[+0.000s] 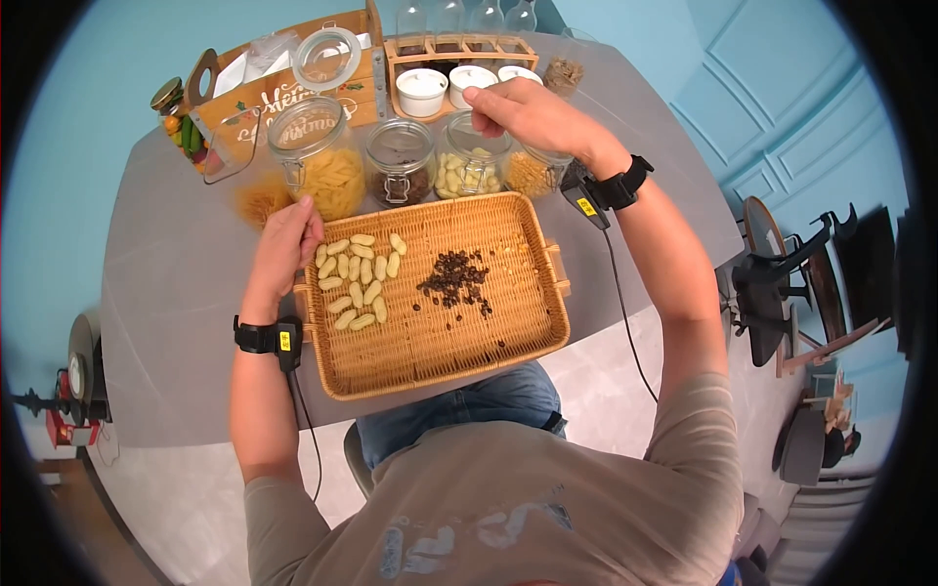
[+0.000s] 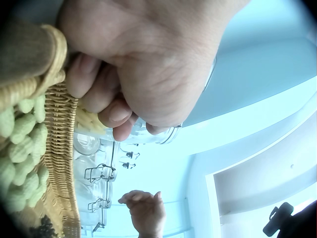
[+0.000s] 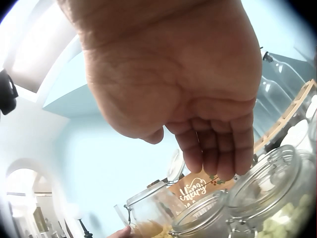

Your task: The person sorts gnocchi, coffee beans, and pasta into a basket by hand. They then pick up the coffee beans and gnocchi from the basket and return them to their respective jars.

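Observation:
A wicker basket (image 1: 440, 366) holds several peanuts (image 1: 357, 269) on its left, a scatter of dark beans (image 1: 457, 278) in the middle and a few yellow kernels (image 1: 516, 246) at upper right. The left hand (image 1: 283, 249) is beside the basket's upper left corner, near the pasta jar (image 1: 335, 186); its fingers (image 2: 119, 111) bend loosely, with nothing visible in them. The right hand (image 1: 528, 115), fingers (image 3: 213, 148) relaxed and empty, hovers above the open peanut jar (image 1: 469, 176). Nearby are a dark-bean jar (image 1: 400, 184) and a kernel jar (image 1: 531, 176).
Behind the jars are a wooden crate (image 1: 283, 109), white lidded cups (image 1: 422, 93) and glass bottles (image 1: 449, 21) in a wooden rack. A jar of colourful contents (image 1: 186, 132) stands at the back left. Loose-looking pasta (image 1: 262, 198) lies left of the pasta jar on the grey table (image 1: 166, 293).

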`<action>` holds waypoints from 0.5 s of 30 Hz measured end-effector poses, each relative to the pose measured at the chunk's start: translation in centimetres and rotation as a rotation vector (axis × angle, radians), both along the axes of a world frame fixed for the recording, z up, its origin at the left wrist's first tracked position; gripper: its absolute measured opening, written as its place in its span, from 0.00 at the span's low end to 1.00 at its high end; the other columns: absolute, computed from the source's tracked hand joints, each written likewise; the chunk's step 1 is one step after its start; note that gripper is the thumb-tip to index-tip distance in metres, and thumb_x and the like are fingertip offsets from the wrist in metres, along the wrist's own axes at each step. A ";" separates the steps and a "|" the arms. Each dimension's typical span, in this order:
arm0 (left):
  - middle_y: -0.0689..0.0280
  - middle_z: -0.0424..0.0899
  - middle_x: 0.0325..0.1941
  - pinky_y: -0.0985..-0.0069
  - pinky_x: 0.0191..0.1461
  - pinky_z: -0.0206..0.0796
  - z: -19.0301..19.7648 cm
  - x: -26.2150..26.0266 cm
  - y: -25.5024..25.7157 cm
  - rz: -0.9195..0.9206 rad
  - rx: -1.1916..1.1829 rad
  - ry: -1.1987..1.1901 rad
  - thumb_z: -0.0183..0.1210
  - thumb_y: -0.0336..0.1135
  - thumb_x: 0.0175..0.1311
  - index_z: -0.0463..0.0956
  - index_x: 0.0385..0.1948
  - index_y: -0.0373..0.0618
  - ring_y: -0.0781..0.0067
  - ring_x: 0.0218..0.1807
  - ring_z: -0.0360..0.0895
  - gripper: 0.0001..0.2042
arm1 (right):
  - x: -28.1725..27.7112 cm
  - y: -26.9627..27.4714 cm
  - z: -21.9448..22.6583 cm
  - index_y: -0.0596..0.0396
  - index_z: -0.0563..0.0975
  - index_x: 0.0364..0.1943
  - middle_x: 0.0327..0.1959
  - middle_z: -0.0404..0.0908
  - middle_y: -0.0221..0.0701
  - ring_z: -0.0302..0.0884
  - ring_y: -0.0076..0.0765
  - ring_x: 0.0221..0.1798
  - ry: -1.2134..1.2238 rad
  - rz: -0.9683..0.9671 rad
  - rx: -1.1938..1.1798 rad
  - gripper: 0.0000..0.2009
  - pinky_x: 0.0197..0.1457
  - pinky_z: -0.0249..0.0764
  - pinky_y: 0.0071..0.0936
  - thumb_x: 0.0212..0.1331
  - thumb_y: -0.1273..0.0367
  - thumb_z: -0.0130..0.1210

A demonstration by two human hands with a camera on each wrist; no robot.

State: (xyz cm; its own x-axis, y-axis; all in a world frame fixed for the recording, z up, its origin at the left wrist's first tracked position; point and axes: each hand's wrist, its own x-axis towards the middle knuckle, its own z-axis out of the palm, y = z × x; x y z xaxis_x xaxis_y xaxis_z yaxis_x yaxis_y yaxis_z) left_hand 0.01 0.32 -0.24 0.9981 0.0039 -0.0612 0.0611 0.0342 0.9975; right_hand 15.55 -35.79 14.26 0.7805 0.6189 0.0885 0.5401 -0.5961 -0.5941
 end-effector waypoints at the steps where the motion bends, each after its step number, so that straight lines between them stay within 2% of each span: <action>1: 0.78 0.63 0.18 0.79 0.22 0.43 0.1 -0.1 -0.1 0.004 0.001 -0.001 0.48 0.53 0.90 0.75 0.29 0.46 0.84 0.18 0.54 0.26 | -0.2 0.7 0.2 0.61 0.83 0.31 0.29 0.84 0.34 0.80 0.38 0.35 0.004 0.010 0.009 0.37 0.48 0.78 0.38 0.83 0.39 0.44; 4: 0.78 0.63 0.18 0.79 0.22 0.43 0.0 0.0 -0.1 0.004 -0.008 -0.002 0.48 0.53 0.90 0.76 0.29 0.45 0.84 0.18 0.55 0.26 | -0.3 3.2 0.7 0.61 0.84 0.33 0.30 0.84 0.34 0.79 0.37 0.36 -0.017 0.064 -0.033 0.36 0.48 0.77 0.38 0.83 0.40 0.45; 8: 0.77 0.64 0.18 0.79 0.22 0.44 -0.2 0.0 0.0 0.007 0.043 -0.013 0.48 0.53 0.90 0.77 0.29 0.45 0.84 0.18 0.56 0.27 | -1.3 7.2 0.6 0.61 0.84 0.36 0.30 0.84 0.36 0.77 0.40 0.35 -0.002 0.186 0.146 0.32 0.48 0.76 0.41 0.83 0.43 0.49; 12: 0.77 0.66 0.17 0.79 0.23 0.46 0.4 -0.2 -0.2 0.000 0.095 -0.021 0.48 0.52 0.90 0.77 0.28 0.45 0.84 0.18 0.57 0.26 | -2.7 11.1 2.3 0.64 0.85 0.41 0.29 0.84 0.42 0.79 0.41 0.33 -0.144 0.246 0.183 0.26 0.45 0.78 0.39 0.80 0.50 0.56; 13: 0.77 0.67 0.18 0.80 0.24 0.46 0.7 -0.2 -0.3 -0.004 0.083 -0.025 0.51 0.50 0.88 0.78 0.28 0.46 0.85 0.18 0.57 0.24 | -3.2 12.3 2.9 0.63 0.86 0.42 0.30 0.84 0.46 0.80 0.44 0.32 -0.177 0.258 0.243 0.21 0.44 0.79 0.41 0.77 0.55 0.58; 15: 0.78 0.68 0.18 0.80 0.24 0.45 0.3 0.0 -0.5 -0.002 0.078 -0.019 0.53 0.49 0.87 0.78 0.28 0.47 0.86 0.19 0.57 0.22 | -2.8 14.8 3.6 0.62 0.86 0.42 0.31 0.85 0.41 0.81 0.41 0.33 -0.272 0.365 0.291 0.18 0.43 0.78 0.41 0.77 0.59 0.57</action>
State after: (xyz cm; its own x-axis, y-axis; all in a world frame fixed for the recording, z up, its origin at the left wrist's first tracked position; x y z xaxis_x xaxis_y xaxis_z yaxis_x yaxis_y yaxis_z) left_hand -0.03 -0.19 0.08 0.9991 0.0061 -0.0423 0.0425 -0.0436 0.9981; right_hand 12.76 -20.95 17.82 0.4442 0.7653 0.4658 0.8388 -0.1725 -0.5164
